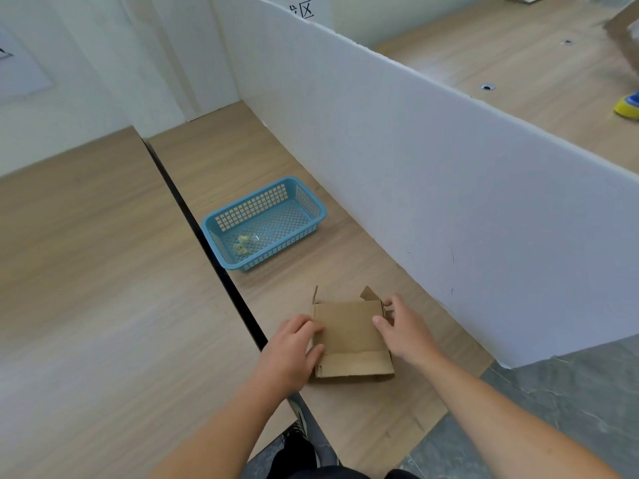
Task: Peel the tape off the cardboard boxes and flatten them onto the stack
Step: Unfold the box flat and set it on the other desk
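Smooth wood table (294,160) holds the brown cardboard box (349,333) close to us; our left hand (292,345) and right hand (399,328) curl fingers round its sides. A holey blue basket (276,252) sits behind, beside a white board (449,184).

The only writing that can be read stands on a white sheet (308,10) fixed to the far wall, right of the middle of the scene, showing just above the top edge of the white partition board (415,150). It bears a large black handwritten Chinese character, 区 (307,9). Just left of that character are a few black strokes of another one, cut off by the board's edge and not legible. On the far left wall hangs another pale sheet (20,70) with a dark mark at its left edge, too cropped to read.
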